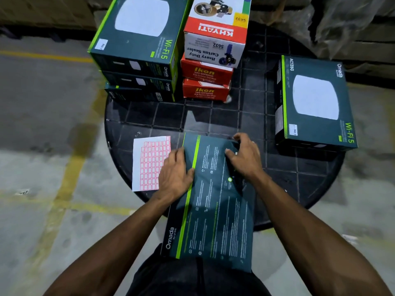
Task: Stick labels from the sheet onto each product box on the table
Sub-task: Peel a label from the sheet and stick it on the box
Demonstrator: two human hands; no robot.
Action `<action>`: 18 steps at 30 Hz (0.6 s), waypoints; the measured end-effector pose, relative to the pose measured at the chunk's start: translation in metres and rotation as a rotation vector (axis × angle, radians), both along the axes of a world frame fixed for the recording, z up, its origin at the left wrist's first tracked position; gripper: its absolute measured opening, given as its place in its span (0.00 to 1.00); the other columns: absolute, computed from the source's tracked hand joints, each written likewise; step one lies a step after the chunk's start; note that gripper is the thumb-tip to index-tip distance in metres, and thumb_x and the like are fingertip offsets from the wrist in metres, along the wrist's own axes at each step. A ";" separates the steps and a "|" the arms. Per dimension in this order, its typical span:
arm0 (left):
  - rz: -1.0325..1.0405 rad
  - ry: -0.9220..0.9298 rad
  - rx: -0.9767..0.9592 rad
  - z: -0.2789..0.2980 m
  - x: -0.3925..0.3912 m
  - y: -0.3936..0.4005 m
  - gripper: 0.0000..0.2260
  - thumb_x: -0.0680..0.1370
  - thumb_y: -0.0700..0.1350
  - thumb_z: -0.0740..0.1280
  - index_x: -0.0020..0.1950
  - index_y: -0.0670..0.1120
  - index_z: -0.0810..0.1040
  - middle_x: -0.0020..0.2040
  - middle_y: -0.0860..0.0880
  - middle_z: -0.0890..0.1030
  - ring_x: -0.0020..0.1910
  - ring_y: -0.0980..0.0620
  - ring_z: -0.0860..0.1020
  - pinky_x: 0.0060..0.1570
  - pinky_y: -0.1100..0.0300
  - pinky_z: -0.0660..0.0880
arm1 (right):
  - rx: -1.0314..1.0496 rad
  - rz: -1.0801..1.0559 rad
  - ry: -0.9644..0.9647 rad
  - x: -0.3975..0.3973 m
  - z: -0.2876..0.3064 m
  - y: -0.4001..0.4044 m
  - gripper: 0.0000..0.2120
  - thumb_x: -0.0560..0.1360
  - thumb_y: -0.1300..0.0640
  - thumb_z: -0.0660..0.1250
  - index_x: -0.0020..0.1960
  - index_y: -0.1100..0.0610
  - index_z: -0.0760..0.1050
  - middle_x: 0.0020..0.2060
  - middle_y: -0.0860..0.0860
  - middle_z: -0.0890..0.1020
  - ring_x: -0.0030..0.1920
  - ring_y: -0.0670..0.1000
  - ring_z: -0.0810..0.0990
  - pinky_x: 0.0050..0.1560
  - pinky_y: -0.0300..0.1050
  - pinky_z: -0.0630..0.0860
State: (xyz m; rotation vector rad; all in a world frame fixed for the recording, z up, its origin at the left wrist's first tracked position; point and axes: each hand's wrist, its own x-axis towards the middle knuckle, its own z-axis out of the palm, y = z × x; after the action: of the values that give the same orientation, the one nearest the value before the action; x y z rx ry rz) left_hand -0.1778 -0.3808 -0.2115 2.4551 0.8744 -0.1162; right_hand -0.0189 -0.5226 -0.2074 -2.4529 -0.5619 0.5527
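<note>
Nearest to us, a dark teal Omada box (213, 210) lies back-side up, its near end hanging over the edge of the round black surface (277, 182) toward our lap. Our left hand (174, 174) grips the box's left edge near the green stripe, fingers curled over the side and thumb on the printed face. Our right hand (245, 155) sits on the far right part of the same box with the fingers bent down onto it; something small and pale shows at the fingertips, possibly a label, but we cannot tell for sure.

Just left of the box, partly under our left hand, lies the label sheet (147, 163), white with rows of red-bordered labels, flat on the surface.

Farther right, apart from the held box, a Wi-Fi 5 box (316, 103) lies face up with a small white label (294, 129) on its near left corner.

At the far left stands a stack of Omada Wi-Fi boxes (139, 60); the top one carries a white label (101, 44) at its left corner. Just beside it, two red Ikon tape dispenser boxes (206, 82) are stacked, with a Khyati carton sealer box (215, 33) on top bearing a yellow sticker (240, 19).
</note>
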 end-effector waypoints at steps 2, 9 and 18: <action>-0.119 -0.033 0.131 0.003 0.014 0.003 0.28 0.77 0.48 0.66 0.74 0.42 0.61 0.72 0.41 0.65 0.68 0.42 0.66 0.65 0.51 0.66 | 0.047 -0.020 0.030 0.006 0.005 0.001 0.14 0.77 0.53 0.67 0.60 0.53 0.70 0.58 0.52 0.78 0.59 0.55 0.75 0.62 0.53 0.71; -0.431 0.017 0.262 -0.008 0.075 0.013 0.25 0.83 0.54 0.53 0.77 0.44 0.57 0.78 0.44 0.57 0.78 0.44 0.52 0.76 0.49 0.46 | -0.002 0.082 0.092 0.031 0.006 0.015 0.04 0.79 0.55 0.65 0.47 0.49 0.70 0.46 0.48 0.79 0.49 0.53 0.77 0.53 0.54 0.76; -0.491 -0.056 0.292 -0.031 0.079 0.016 0.22 0.82 0.53 0.49 0.72 0.44 0.66 0.67 0.44 0.73 0.67 0.47 0.69 0.75 0.49 0.54 | -0.086 0.225 0.096 0.051 0.002 0.031 0.02 0.79 0.55 0.66 0.48 0.51 0.72 0.45 0.47 0.78 0.50 0.52 0.78 0.52 0.51 0.76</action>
State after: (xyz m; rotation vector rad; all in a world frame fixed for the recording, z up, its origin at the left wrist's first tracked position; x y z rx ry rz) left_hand -0.0983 -0.3648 -0.2421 2.8866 0.2609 -0.0980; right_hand 0.0324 -0.4913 -0.2056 -2.4430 -0.7950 0.7952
